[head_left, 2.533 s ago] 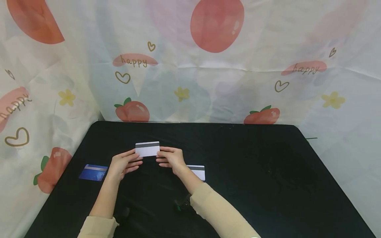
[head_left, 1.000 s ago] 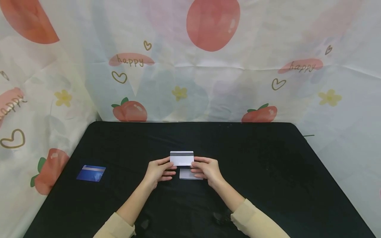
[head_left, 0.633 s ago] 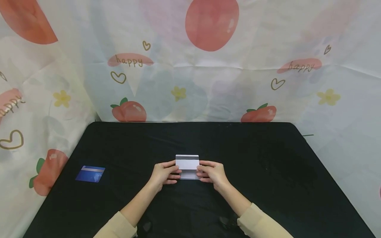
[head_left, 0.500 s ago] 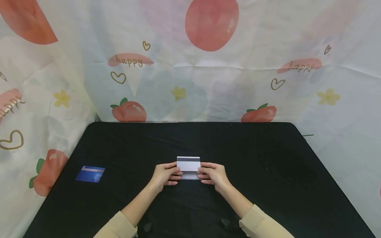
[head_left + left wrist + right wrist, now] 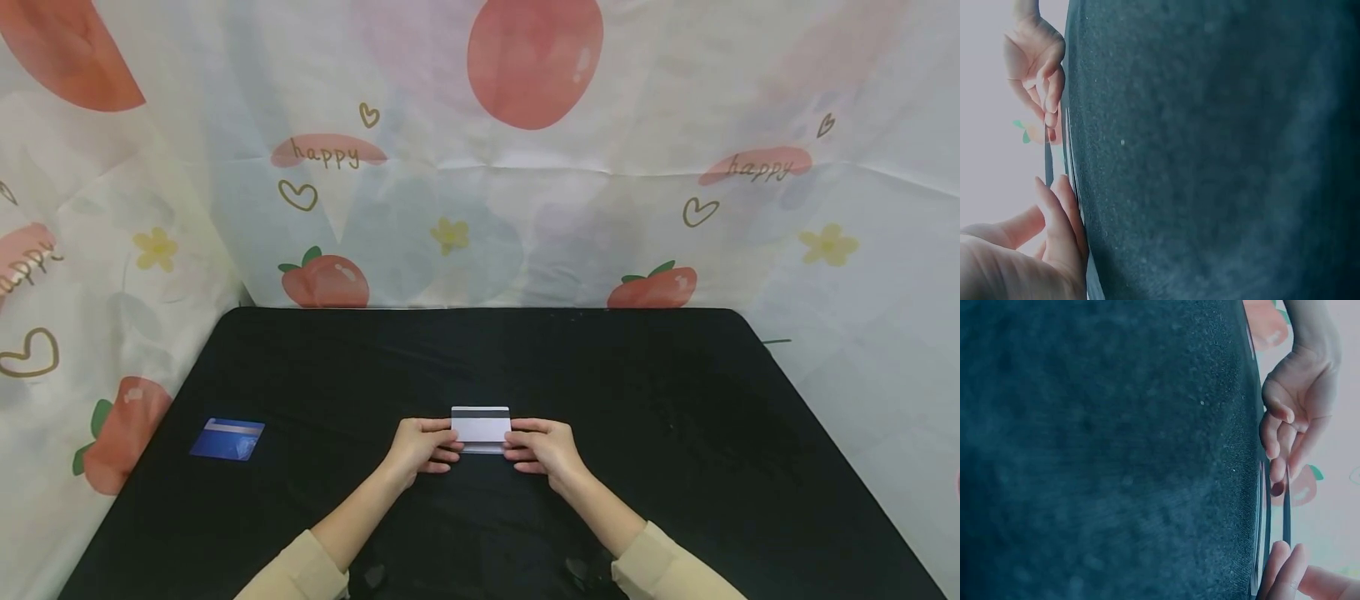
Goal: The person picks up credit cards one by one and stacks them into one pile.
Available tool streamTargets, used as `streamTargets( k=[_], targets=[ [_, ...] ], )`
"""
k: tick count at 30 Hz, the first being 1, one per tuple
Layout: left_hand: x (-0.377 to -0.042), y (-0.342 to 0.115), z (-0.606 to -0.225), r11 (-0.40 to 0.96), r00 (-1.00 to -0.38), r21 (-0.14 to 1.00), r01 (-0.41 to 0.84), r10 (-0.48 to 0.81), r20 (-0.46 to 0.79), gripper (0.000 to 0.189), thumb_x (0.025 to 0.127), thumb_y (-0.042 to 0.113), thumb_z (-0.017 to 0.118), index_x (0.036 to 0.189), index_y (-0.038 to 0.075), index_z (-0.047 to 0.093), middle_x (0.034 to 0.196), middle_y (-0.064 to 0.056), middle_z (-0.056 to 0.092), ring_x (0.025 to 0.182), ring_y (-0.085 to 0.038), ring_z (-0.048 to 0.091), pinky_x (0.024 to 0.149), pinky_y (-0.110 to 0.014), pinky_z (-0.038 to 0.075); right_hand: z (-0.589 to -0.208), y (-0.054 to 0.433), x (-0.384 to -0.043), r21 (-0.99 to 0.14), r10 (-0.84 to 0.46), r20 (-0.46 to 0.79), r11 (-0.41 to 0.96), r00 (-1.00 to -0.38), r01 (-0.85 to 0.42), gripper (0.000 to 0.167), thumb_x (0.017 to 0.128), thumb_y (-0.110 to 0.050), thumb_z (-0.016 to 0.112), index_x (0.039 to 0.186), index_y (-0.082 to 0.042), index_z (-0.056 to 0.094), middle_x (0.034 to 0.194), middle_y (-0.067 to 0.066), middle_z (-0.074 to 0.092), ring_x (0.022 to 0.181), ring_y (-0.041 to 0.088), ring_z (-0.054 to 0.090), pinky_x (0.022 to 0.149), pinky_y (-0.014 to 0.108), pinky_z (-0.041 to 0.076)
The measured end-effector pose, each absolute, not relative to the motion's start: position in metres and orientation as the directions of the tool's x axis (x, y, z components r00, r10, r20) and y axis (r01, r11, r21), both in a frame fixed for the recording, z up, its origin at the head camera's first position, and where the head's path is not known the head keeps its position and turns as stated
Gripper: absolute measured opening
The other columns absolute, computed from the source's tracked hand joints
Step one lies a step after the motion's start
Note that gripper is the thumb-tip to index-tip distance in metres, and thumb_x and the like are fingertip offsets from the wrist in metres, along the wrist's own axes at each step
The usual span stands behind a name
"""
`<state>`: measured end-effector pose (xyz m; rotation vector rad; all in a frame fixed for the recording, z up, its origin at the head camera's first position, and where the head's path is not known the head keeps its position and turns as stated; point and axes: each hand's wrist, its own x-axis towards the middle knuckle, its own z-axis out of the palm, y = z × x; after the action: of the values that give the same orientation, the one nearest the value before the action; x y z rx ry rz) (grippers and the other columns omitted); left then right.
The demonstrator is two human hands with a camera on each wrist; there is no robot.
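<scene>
A white plastic card (image 5: pixel 481 428) with a dark magnetic stripe is held level between both hands in the head view. My left hand (image 5: pixel 422 445) pinches its left end between thumb and fingers, and my right hand (image 5: pixel 545 448) pinches the right end the same way. Directly below lies another white card (image 5: pixel 482 448), mostly covered, with only its near edge showing. Both wrist views show the held card (image 5: pixel 1048 159) edge-on, a small gap above the cards (image 5: pixel 1260 519) on the table, which look like a thin stack.
A blue card (image 5: pixel 228 439) with a pale stripe lies at the left of the black-covered table (image 5: pixel 637 375). Behind and to the left hangs a light cloth (image 5: pixel 525 208) printed with fruit and flowers.
Both hands have carried the white card from the left to the right, then lowered it toward the person, over the other white card. The blue card stays on the table.
</scene>
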<state>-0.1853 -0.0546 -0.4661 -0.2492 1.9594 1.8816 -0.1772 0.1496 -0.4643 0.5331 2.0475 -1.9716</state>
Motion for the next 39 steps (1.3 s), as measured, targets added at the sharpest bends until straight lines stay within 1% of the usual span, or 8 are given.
streamTargets(
  k=[5,9,22,39],
  targets=[
    [-0.185,-0.054,-0.468,0.074,-0.901,0.912,-0.403,0.142,-0.409,0.042,0.085,0.004,0.062,0.123,-0.009,0.052,0.084,-0.016,0.069,0.059,-0.014,0.066,0.049,-0.023,0.054,-0.467,0.150,-0.177,-0.903,0.084,-0.425,0.025,-0.901,0.429,0.028,0.077,-0.002,0.069,0.104,0.003,0.065,0.075,0.015,0.069,0.060,0.021,0.067,0.047,0.025,0.054],
    [-0.187,-0.054,-0.470,0.077,-0.904,0.914,-0.398,0.134,-0.405,0.043,0.084,0.002,0.062,0.124,-0.008,0.050,0.080,-0.015,0.069,0.055,-0.012,0.064,0.046,-0.021,0.052,-0.468,0.150,-0.177,-0.901,0.081,-0.429,0.031,-0.900,0.433,0.029,0.077,-0.001,0.069,0.105,0.004,0.065,0.075,0.015,0.069,0.060,0.021,0.067,0.047,0.025,0.054],
    [-0.189,-0.051,-0.477,0.146,-0.925,0.927,-0.347,0.114,-0.364,0.040,0.083,0.002,0.063,0.121,-0.006,0.055,0.065,-0.009,0.067,0.047,-0.009,0.060,0.042,-0.018,0.049,-0.468,0.151,-0.175,-0.903,0.071,-0.425,0.035,-0.902,0.428,0.036,0.077,-0.003,0.070,0.112,0.004,0.061,0.077,0.016,0.069,0.059,0.022,0.067,0.047,0.026,0.054],
    [-0.190,-0.050,-0.477,0.162,-0.930,0.926,-0.340,0.092,-0.357,0.038,0.080,-0.002,0.063,0.117,-0.006,0.058,0.060,-0.009,0.065,0.045,-0.009,0.059,0.039,-0.018,0.048,-0.469,0.151,-0.176,-0.895,0.077,-0.438,0.061,-0.896,0.442,0.035,0.077,0.001,0.068,0.111,0.001,0.061,0.070,0.013,0.068,0.051,0.015,0.063,0.043,0.022,0.051]
  ],
)
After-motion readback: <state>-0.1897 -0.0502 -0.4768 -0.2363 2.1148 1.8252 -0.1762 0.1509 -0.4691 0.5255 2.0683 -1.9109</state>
